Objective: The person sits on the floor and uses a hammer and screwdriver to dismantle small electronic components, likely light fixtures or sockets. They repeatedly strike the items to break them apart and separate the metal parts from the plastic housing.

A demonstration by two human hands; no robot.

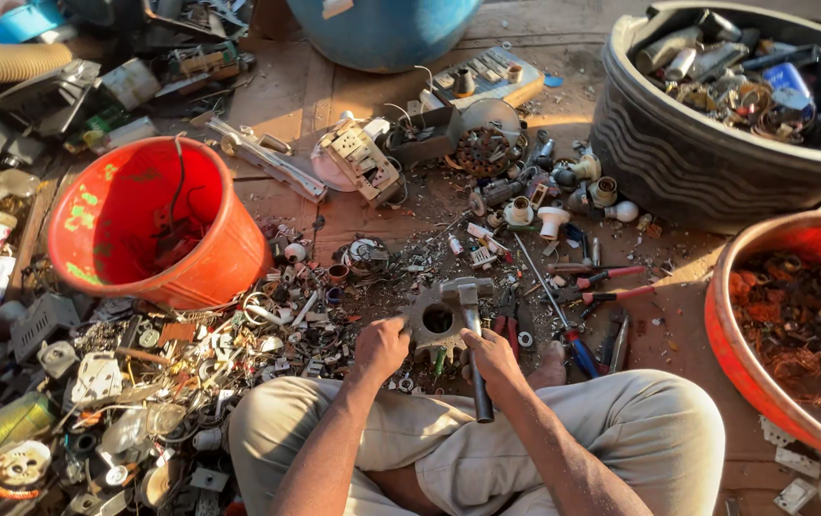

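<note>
Right hand [493, 355] grips a hammer [471, 334] by its handle, head resting on a grey metal casting [432, 323]. Left hand [381, 346] is clenched against the casting's left edge. An orange bucket [148, 225] lies well beyond the left hand.

One view only, head-worn. It looks steeply down and slightly forward from above a seated person's folded legs, which fill the bottom edge. Close range: the hands, left hand [381, 346] and right hand [494, 358], sit low of centre, within arm's reach of the lens. The wooden floor [301, 91] runs away toward the top. Framing takes in an orange bucket [109, 220] at left, a black tub [688, 162] upper right, and a blue barrel [382, 29] cut off at the top edge.
</note>
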